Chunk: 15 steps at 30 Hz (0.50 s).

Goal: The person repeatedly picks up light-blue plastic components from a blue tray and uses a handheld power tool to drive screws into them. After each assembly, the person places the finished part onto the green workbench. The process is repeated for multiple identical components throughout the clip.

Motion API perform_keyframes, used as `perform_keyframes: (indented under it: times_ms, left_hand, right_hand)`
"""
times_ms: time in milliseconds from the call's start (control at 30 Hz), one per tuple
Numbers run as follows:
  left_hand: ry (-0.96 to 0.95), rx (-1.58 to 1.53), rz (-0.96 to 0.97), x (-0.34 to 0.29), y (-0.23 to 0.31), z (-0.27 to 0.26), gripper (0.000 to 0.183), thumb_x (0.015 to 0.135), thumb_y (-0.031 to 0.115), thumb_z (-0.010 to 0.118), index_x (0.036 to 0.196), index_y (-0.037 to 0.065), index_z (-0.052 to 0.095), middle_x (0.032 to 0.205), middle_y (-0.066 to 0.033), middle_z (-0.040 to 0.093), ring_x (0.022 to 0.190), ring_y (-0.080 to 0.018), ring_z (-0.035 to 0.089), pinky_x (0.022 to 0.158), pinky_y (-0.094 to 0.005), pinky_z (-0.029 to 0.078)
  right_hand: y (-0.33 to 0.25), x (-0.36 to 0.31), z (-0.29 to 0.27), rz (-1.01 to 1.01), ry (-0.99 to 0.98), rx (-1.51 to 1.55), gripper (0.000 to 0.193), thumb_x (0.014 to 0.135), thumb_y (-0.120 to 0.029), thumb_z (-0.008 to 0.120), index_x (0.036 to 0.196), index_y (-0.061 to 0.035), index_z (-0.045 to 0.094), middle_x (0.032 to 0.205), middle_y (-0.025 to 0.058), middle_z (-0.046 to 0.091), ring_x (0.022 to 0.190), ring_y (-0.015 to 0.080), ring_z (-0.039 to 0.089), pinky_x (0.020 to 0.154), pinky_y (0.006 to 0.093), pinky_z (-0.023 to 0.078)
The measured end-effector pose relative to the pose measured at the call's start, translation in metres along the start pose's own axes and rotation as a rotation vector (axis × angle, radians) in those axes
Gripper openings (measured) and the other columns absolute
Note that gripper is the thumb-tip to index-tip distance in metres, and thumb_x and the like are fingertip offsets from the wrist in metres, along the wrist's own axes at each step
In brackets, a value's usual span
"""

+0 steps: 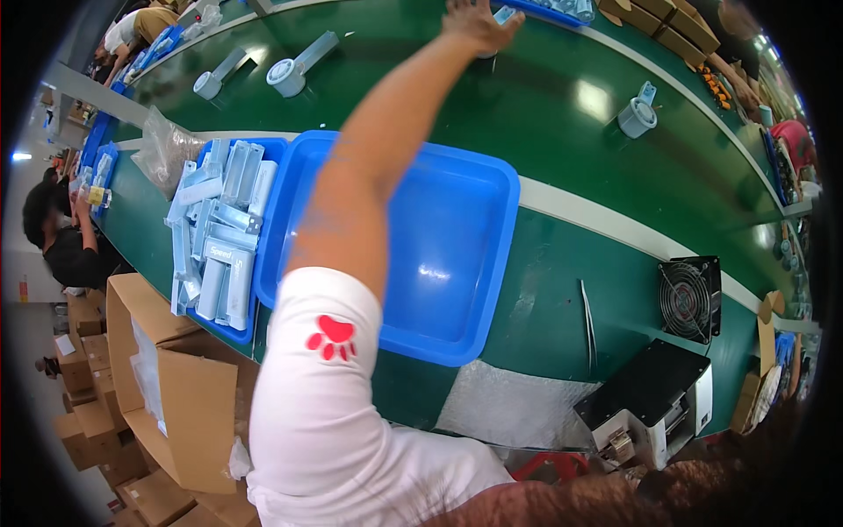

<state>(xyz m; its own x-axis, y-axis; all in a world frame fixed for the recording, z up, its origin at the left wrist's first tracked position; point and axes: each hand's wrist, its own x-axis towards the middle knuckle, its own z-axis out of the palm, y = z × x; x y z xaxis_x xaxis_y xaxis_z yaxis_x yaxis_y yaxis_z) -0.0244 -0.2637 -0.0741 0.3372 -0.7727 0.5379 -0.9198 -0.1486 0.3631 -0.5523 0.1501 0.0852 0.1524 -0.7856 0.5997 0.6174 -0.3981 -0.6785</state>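
My left arm stretches across a blue plastic tub (448, 325) to the far side of the green belt. There my left hand (474, 26) is spread over a light-blue part (503, 15), its thumb apart on the right. Fingertips are cut off by the top edge. Part of the piece shows between thumb and fingers; its round end is mostly beneath the palm. My right hand is out of view. Similar light-blue parts with a round head and a flat handle stand on the belt: two (286, 77) (208, 84) to the left, one (638, 116) to the right.
Left of the tub, a blue tray (248, 332) holds several light-blue plastic casings (230, 277), near a clear bag (167, 149). An open carton (198, 422) stands below. At right are a black fan (689, 299), a black-topped machine (645, 391) and bubble wrap (509, 408). Other people work around.
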Motion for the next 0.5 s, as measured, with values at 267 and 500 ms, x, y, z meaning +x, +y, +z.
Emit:
perform_keyframes:
  times_ms: [267, 500]
  left_hand:
    - [-0.654, 0.599, -0.223, 0.025, -0.184, -0.175, 0.077, 0.092, 0.048, 0.056, 0.156, 0.008, 0.041, 0.161, -0.0212, 0.038, 0.145, -0.0412, 0.038, 0.118, -0.0533, 0.027]
    - [-0.443, 0.414, -0.258, -0.063, -0.237, -0.183, 0.040, 0.079, 0.022, 0.072, 0.118, 0.012, 0.073, 0.122, -0.0150, 0.073, 0.115, -0.0353, 0.069, 0.098, -0.0575, 0.054]
  right_hand:
    - [0.025, -0.001, 0.019, -0.059, 0.023, -0.017, 0.073, 0.096, -0.067, 0.054, 0.151, -0.0207, 0.040, 0.086, 0.0118, 0.053, 0.062, 0.0228, 0.057, 0.054, 0.0322, 0.053]
    - [0.067, 0.007, 0.032, -0.026, 0.008, 0.028, 0.071, 0.095, -0.067, 0.056, 0.143, -0.0155, 0.043, 0.089, 0.0114, 0.053, 0.066, 0.0220, 0.055, 0.058, 0.0322, 0.050]
